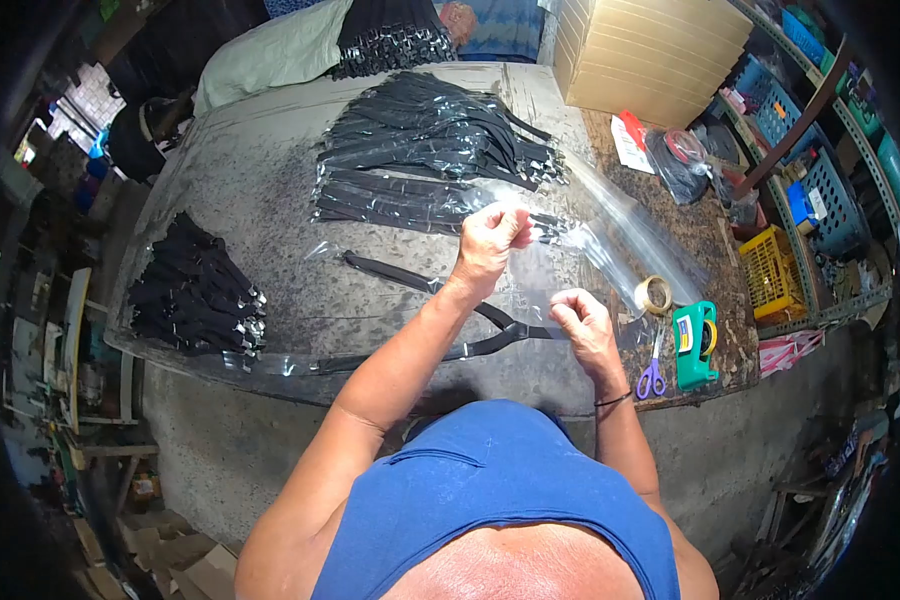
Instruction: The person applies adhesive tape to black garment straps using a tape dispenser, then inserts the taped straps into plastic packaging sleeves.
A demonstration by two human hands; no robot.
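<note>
My left hand (490, 245) is closed in a pinch above the table, with clear plastic film (538, 272) faintly visible at its fingers. Lower and to the right, my right hand (582, 325) also pinches; the see-through film spans the gap between the two hands. Below them lies a pair of black suspenders (495, 340), its straps spread in a Y and partly covered by my left forearm. Packed black suspenders (400, 198) in shiny plastic lie just beyond my left hand. Flat clear plastic sleeves (635, 235) fan out beyond my right hand.
A green tape dispenser (694, 348), purple-handled scissors (652, 378) and a tape roll (654, 294) sit at the right. Black suspenders are heaped at the left (195, 290) and far middle (430, 125). A cardboard box (650, 50) stands behind, beside shelves with a yellow crate (772, 275).
</note>
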